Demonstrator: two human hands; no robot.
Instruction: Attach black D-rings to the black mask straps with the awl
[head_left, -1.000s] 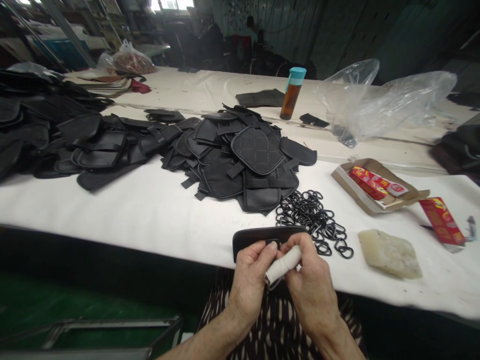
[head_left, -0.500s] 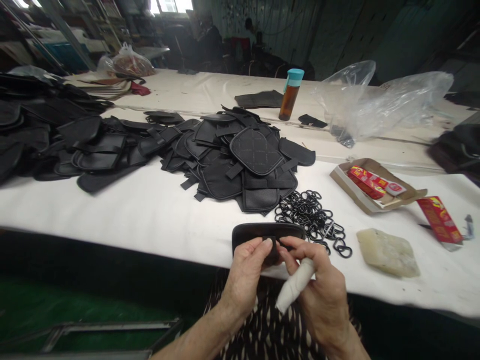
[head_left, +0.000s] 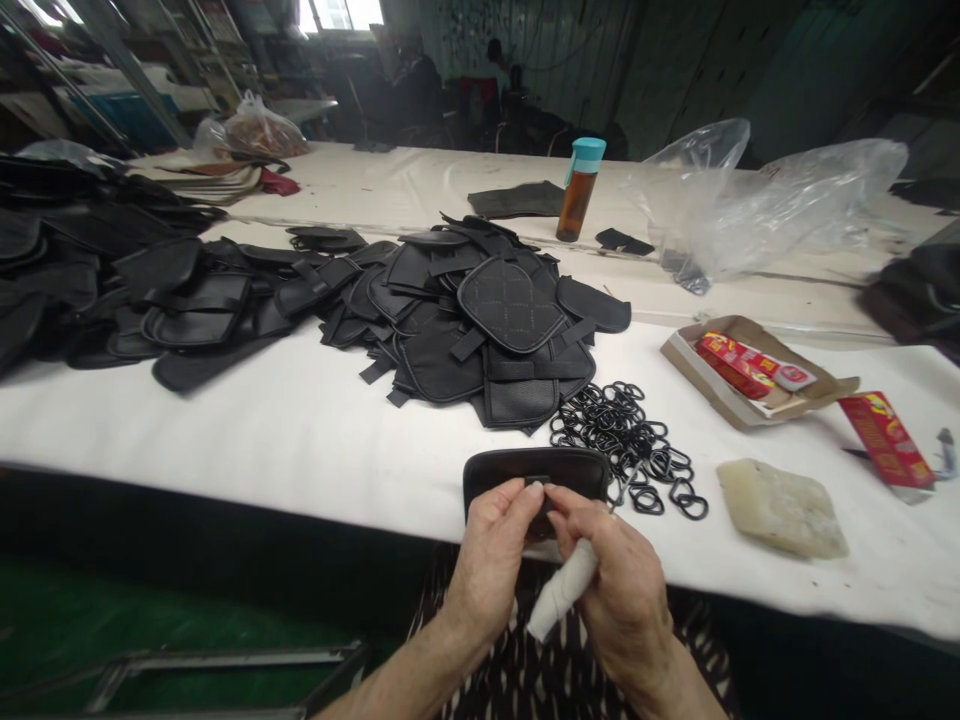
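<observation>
A black padded piece (head_left: pixel 495 470) with a rounded, piped edge stands tilted at the table's front edge. My left hand (head_left: pixel 491 545) is closed on it, the thumb pressing a short dark strap. My right hand (head_left: pixel 619 570) is also closed, its thumb and forefinger pinching at the same strap beside the left fingertips. Held in the right palm is a tool with a white-wrapped handle (head_left: pixel 564 588), pointing down and left; a thin shaft seems to emerge past the knuckles. The fingers hide most of the strap. Loose black metal rings (head_left: pixel 607 425) lie just beyond the right hand.
A large heap of similar black pieces (head_left: pixel 442 340) spreads across the table to the left. At right are a yellowish block (head_left: pixel 781 508), an open cardboard box (head_left: pixel 694 375) with red packets, and another red packet (head_left: pixel 885 438). Farther back stand a bottle (head_left: pixel 579 195) and plastic bags (head_left: pixel 795 205).
My right hand has moved left and slightly down, bringing its fingertips against the left ones at the strap. The white-wrapped handle has shifted left with it. The left hand has barely moved.
</observation>
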